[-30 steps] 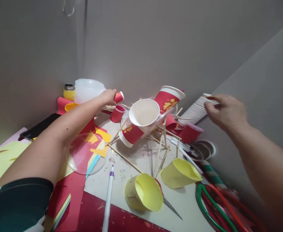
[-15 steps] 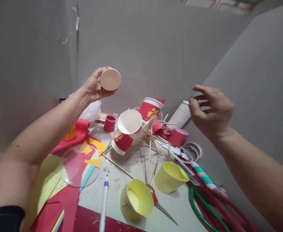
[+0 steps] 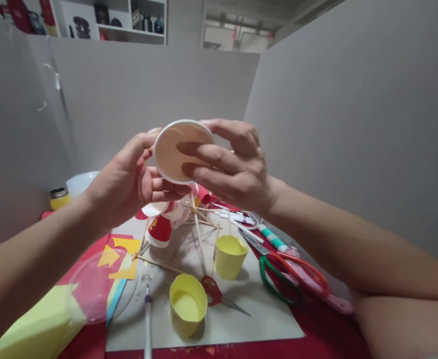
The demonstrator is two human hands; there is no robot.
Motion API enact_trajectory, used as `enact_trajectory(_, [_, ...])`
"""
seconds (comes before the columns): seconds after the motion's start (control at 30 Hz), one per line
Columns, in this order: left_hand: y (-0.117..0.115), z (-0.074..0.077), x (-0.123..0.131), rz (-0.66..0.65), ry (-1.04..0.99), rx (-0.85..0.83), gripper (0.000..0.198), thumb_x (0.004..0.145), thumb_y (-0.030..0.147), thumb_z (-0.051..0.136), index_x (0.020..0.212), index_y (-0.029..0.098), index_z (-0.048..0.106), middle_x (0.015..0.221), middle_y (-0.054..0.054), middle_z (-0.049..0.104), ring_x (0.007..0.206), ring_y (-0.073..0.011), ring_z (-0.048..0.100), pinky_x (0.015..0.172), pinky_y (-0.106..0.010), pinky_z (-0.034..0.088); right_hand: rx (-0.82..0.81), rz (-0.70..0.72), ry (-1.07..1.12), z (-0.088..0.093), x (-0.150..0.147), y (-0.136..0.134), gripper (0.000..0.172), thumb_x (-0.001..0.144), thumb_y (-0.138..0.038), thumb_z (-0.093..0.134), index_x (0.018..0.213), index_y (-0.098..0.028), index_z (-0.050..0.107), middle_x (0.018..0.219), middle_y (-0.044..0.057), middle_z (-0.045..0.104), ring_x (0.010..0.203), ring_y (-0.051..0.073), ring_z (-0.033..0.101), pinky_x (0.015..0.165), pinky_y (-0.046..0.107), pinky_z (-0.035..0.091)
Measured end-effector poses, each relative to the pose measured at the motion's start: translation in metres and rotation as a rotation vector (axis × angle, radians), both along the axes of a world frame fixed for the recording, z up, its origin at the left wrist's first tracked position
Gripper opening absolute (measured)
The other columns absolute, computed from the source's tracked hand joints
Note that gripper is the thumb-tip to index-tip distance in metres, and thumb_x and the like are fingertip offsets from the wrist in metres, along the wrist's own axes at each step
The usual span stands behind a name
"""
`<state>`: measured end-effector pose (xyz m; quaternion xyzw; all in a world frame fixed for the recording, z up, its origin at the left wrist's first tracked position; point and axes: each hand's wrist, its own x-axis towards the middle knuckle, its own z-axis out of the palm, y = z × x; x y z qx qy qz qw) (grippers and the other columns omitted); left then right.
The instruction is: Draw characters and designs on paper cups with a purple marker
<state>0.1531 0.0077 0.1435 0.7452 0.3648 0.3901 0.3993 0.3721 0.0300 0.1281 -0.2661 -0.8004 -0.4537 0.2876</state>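
**Holding a cup [image 3: 166, 149] aloft in two hands**

Gripping the cup in midair, in front of a grey partition [image 3: 136, 85] and apart from the white board [image 3: 252, 324] below. Clasping it from the left with the left hand [image 3: 129, 177], with fingers bent around side and underside; reaching in from the right with the right hand [image 3: 241, 164], with two fingers inside the mouth and another digit along the upper rim, seemingly closed on the cup's side.

Counting as done, to judge by the look: a stick frame [image 3: 198, 237], standing on the board, with a red cup [image 3: 159, 231] tilted at its left; also the front yellow cup [image 3: 184, 324] and rear yellow cup [image 3: 229, 264], shaped and upright. Counting as unfinished, probably: placing the held cup, joined to nothing in sight. Impossible to tally fully, with much of the stick frame hidden behind hands.

Differing from half a second earlier: now steadying the cup with both hands at mid-view, rather than in the left hand alone, with the right hand bare and well apart. Looking higher too, taking in a shelf [image 3: 130, 29]. Leaving scissors [image 3: 213, 290] and marker [image 3: 147, 319] lying as before, untouched.
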Motion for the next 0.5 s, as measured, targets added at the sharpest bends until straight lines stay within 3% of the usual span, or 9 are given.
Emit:
enact_trajectory(0.1, [0.0,-0.008,0.003,0.078,0.045,-0.046,0.077,0.103,0.052,-0.008,0.161,0.016,0.026,0.124,-0.02,0.076,0.094,-0.0247,0.081,0.085,-0.043,0.067,-0.061,-0.088,0.216,0.005,0.022,0.01,0.042,0.11,-0.039,0.03,0.112,-0.037,0.072,0.128,-0.003,0.075,0.142,0.024,0.06,0.123,0.052,0.045])
enact_trajectory(0.27, [-0.007,-0.048,-0.007,0.055,-0.163,-0.144,0.066,0.102,0.058,0.043,0.158,0.024,0.034,0.111,-0.014,0.077,0.075,-0.0231,0.077,0.071,-0.041,0.065,-0.254,-0.397,0.749,0.016,0.078,0.066,0.04,0.113,-0.036,0.026,0.119,-0.026,0.064,0.119,0.007,0.075,0.118,0.027,0.07,0.099,0.042,0.054])
enact_trajectory(0.37, [-0.023,-0.081,-0.015,-0.037,-0.075,-0.215,0.077,0.091,0.062,0.067,0.157,0.035,0.037,0.098,-0.006,0.076,0.076,-0.0216,0.075,0.076,-0.04,0.066,-0.357,-0.535,0.853,0.015,0.114,0.111,0.03,0.112,-0.035,0.036,0.122,-0.025,0.063,0.123,0.01,0.075,0.117,0.029,0.068,0.096,0.039,0.052])
enact_trajectory(0.43, [-0.035,-0.1,-0.019,-0.104,0.017,-0.262,0.077,0.091,0.064,0.068,0.158,0.042,0.037,0.097,-0.005,0.074,0.08,-0.0218,0.074,0.078,-0.04,0.066,-0.398,-0.594,0.883,0.012,0.133,0.139,0.028,0.111,-0.03,0.041,0.125,-0.022,0.064,0.126,0.013,0.074,0.117,0.028,0.068,0.098,0.04,0.053])
enact_trajectory(0.5, [-0.046,-0.115,-0.021,-0.089,0.106,-0.277,0.078,0.091,0.069,0.064,0.16,0.047,0.036,0.096,-0.004,0.072,0.082,-0.0235,0.073,0.08,-0.044,0.066,-0.42,-0.62,0.886,0.008,0.146,0.161,0.029,0.11,-0.036,0.051,0.13,-0.021,0.065,0.131,0.013,0.07,0.117,0.026,0.067,0.101,0.044,0.057])
